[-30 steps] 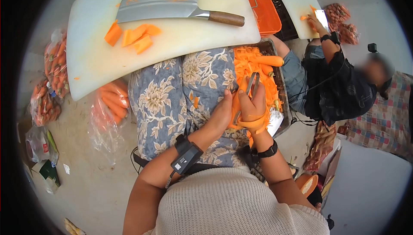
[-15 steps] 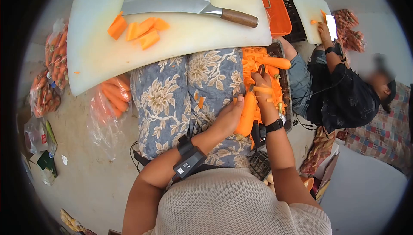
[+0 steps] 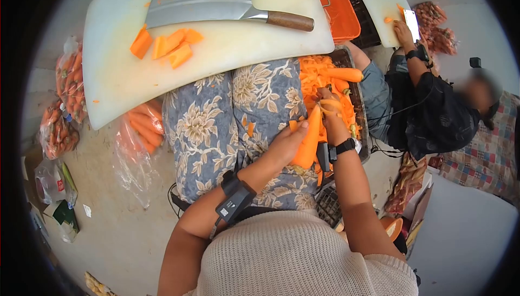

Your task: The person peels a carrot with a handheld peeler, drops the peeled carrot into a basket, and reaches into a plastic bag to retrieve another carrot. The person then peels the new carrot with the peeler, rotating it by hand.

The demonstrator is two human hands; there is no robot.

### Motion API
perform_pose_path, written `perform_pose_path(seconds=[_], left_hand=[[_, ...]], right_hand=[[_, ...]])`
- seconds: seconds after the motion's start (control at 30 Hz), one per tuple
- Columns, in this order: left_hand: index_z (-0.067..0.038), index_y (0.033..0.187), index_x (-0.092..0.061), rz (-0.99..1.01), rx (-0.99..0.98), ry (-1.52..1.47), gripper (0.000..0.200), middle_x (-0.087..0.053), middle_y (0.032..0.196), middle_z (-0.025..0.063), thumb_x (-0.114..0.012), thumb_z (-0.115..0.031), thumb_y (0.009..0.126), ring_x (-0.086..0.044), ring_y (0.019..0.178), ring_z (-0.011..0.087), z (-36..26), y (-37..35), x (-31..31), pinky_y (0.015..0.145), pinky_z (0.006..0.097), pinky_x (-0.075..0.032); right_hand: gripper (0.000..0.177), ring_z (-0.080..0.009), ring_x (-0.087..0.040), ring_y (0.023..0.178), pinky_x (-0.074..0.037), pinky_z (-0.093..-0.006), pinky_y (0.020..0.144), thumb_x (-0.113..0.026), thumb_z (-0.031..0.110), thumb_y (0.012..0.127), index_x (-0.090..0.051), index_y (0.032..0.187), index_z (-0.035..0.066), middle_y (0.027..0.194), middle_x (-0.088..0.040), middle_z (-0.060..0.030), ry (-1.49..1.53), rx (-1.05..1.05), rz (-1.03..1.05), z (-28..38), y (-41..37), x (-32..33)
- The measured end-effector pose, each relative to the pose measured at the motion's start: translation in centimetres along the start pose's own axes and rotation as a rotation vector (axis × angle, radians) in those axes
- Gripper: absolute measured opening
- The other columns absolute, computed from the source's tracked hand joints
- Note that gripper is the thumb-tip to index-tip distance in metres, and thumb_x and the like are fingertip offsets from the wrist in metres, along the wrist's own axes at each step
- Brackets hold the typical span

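My left hand (image 3: 288, 143) is closed around the thick lower end of a peeled-looking orange carrot (image 3: 308, 143), which is held slanted over my lap with its narrow end pointing away. Beside the carrot's upper part, my right hand (image 3: 329, 113) is closed, with a strip of carrot peel (image 3: 331, 106) draped over it. It grips a peeler, mostly hidden by the fingers. Below and around that hand, a dark crate (image 3: 364, 128) holds many peelings (image 3: 311, 74) and a whole carrot (image 3: 345, 74) lying on top.
A white cutting board (image 3: 227, 44) ahead bears a cleaver (image 3: 203, 6) and carrot chunks (image 3: 173, 44). An orange bin (image 3: 338, 11) stands behind the crate. At right, a co-worker (image 3: 433, 112) handles a blade on another board (image 3: 379, 3). Bagged carrots (image 3: 146, 125) sit at left.
My right hand has shifted slightly along the carrot, and the peeler parts visible earlier are now hidden. My left hand still holds the carrot. The whole view has shifted a little.
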State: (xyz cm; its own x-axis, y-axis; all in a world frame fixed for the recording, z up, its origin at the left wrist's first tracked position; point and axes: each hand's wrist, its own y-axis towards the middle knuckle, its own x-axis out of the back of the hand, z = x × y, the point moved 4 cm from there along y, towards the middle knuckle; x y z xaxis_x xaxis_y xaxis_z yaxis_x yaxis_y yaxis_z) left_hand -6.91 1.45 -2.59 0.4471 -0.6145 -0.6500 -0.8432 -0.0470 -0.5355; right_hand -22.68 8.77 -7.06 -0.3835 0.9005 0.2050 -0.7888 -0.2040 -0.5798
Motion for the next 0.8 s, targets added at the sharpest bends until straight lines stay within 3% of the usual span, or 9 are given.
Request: perform_pose_path(seconds=[0.07,0.13,0.17,0.33,0.43,0.57,0.63,0.7,0.8], left_hand=[[0.000,0.111,-0.047,0.090,0.039,-0.063,0.045,-0.057,0.091,0.0096,-0.038,-0.041,0.092,-0.058,0.077,0.0161,0.2,-0.1,0.4,0.066,0.0291,-0.049],[-0.001,0.109,-0.047,0.125,0.066,-0.139,0.044,-0.058,0.087,0.0109,-0.038,-0.040,0.092,-0.059,0.073,0.0177,-0.3,-0.5,0.7,0.063,0.0298,-0.049],[-0.001,0.108,-0.047,0.152,0.102,-0.225,0.042,-0.059,0.083,0.0122,-0.037,-0.039,0.092,-0.060,0.069,0.0192,-0.3,-0.6,0.7,0.060,0.0305,-0.050],[-0.005,0.113,-0.045,0.223,0.110,-0.270,0.044,-0.059,0.083,0.0129,-0.031,-0.041,0.093,-0.061,0.070,0.0205,0.0,-0.3,0.8,0.060,0.0300,-0.049],[-0.007,0.116,-0.044,0.239,0.112,-0.289,0.045,-0.060,0.084,0.0123,-0.029,-0.042,0.093,-0.061,0.070,0.0202,0.2,-0.4,0.5,0.060,0.0299,-0.049],[-0.007,0.120,-0.042,0.181,0.043,-0.287,0.046,-0.058,0.096,0.0098,-0.026,-0.041,0.094,-0.060,0.083,0.0178,0.6,-0.1,0.3,0.069,0.0295,-0.049],[-0.007,0.121,-0.042,0.148,-0.019,-0.241,0.046,-0.057,0.102,0.0086,-0.026,-0.041,0.094,-0.057,0.090,0.0166,1.3,0.4,0.1,0.074,0.0287,-0.047],[-0.004,0.126,-0.038,0.120,-0.090,-0.123,0.050,-0.048,0.120,0.0079,-0.023,-0.041,0.095,-0.048,0.109,0.0150,1.2,0.5,0.5,0.090,0.0274,-0.040],[-0.003,0.129,-0.034,0.099,-0.078,-0.148,0.054,-0.045,0.123,0.0096,-0.023,-0.043,0.094,-0.044,0.114,0.0163,0.9,0.6,0.7,0.092,0.0288,-0.039]], right_hand=[[0.029,-0.0151,-0.055,0.075,-0.043,-0.0270,0.061,-0.055,0.025,0.080,-0.053,0.096,0.001,0.081,-0.055,-0.0067,-0.012,0.083,-0.011,-0.2,0.3,0.9],[0.020,-0.0117,-0.052,0.064,-0.041,-0.0242,0.053,-0.054,0.024,0.083,-0.054,0.087,0.005,0.071,-0.051,-0.0032,0.041,-0.037,-0.130,-3.3,3.3,3.3],[0.018,-0.0102,-0.049,0.056,-0.036,-0.0229,0.045,-0.056,0.024,0.081,-0.051,0.078,0.007,0.066,-0.050,-0.0020,0.269,-0.089,-0.137,-3.6,2.3,3.5],[0.018,-0.0154,-0.046,0.042,-0.039,-0.0282,0.037,-0.056,0.014,0.075,-0.041,0.080,0.005,0.067,-0.051,-0.0077,0.175,-0.014,-0.192,-2.8,-0.9,5.1],[0.035,-0.0206,-0.051,0.098,-0.046,-0.0370,0.078,-0.055,0.015,0.079,-0.040,0.109,0.004,0.104,-0.047,-0.0091,0.136,0.215,-0.303,0.1,-5.4,4.1],[0.037,-0.0208,-0.050,0.101,-0.044,-0.0360,0.081,-0.053,0.011,0.079,-0.038,0.113,0.002,0.106,-0.048,-0.0106,0.167,0.455,-0.162,2.2,-10.5,0.9],[0.043,-0.0204,-0.049,0.095,-0.042,-0.0319,0.082,-0.054,0.010,0.078,-0.036,0.115,-0.003,0.104,-0.048,-0.0140,-0.014,0.653,-0.086,2.9,-12.4,-1.6],[0.041,-0.0208,-0.049,0.094,-0.042,-0.0317,0.081,-0.054,0.009,0.078,-0.038,0.113,-0.004,0.103,-0.048,-0.0149,-0.121,0.672,-0.076,2.5,-11.9,-2.6],[0.039,-0.0220,-0.050,0.091,-0.042,-0.0312,0.078,-0.057,0.009,0.076,-0.041,0.108,-0.007,0.101,-0.048,-0.0168,-0.214,0.603,-0.083,2.6,-11.5,-3.1]])
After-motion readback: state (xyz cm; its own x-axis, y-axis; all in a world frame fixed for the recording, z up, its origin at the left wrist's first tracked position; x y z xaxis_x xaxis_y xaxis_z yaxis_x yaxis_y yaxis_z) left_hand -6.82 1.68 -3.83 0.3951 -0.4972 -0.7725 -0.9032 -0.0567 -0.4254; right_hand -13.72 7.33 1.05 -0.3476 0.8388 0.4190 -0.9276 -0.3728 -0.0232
